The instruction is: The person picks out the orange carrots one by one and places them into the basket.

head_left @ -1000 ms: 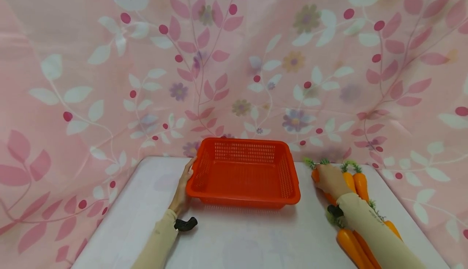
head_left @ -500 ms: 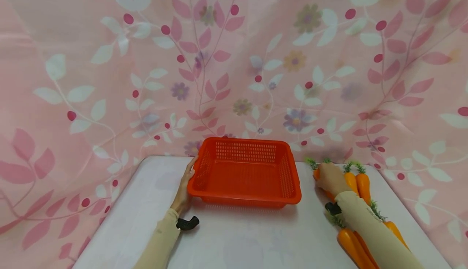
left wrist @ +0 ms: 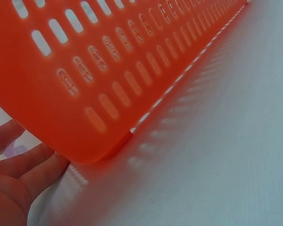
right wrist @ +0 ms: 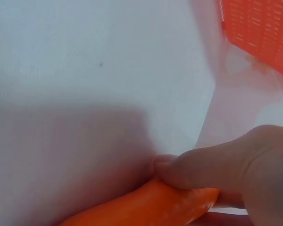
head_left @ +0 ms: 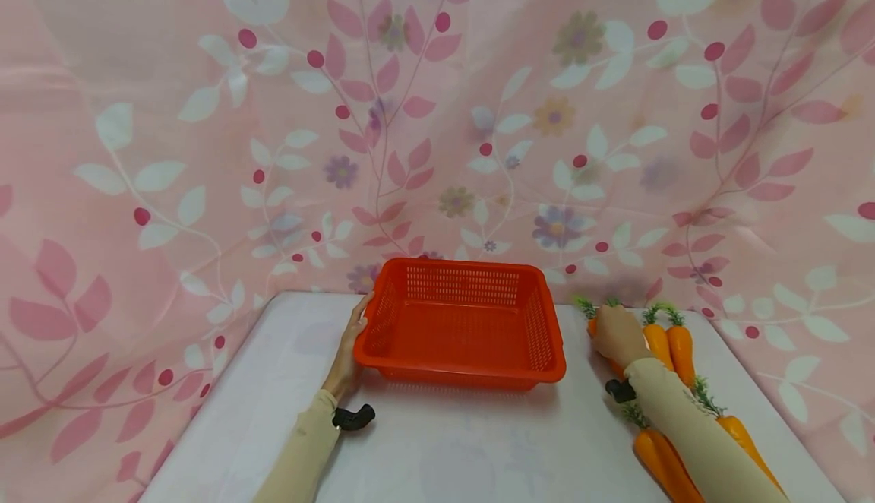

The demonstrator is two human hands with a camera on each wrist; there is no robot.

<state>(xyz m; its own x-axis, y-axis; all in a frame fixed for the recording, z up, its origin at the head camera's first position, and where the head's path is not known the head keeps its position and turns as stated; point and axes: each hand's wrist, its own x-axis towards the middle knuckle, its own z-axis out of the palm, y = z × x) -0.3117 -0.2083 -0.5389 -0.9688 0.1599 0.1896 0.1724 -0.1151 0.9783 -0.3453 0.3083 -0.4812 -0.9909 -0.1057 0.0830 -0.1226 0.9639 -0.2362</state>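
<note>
A red plastic basket [head_left: 454, 336] with slotted walls sits on the table. My left hand [head_left: 349, 347] lies along its left side, extended fingers [left wrist: 40, 165] touching the outer wall near the corner. At the right, my right hand [head_left: 618, 333] holds an orange carrot [right wrist: 146, 205] with a leafy green top. The thumb presses on the carrot from above and the fingers go underneath. Much of this carrot is hidden by the hand in the head view. Two more carrots [head_left: 681, 351] lie just right of that hand.
Nearer me, another carrot [head_left: 741, 438] lies right of my right sleeve, and a carrot [head_left: 659, 457] lies left of it, partly covered by the forearm. The white-covered table [head_left: 437, 457] ends at a pink floral cloth [head_left: 451, 108] hanging behind the basket.
The head view has drifted slightly, shifting the scene a little to the right. My right forearm has moved slightly left, showing more of the carrot beside it. My left hand stays at the basket.
</note>
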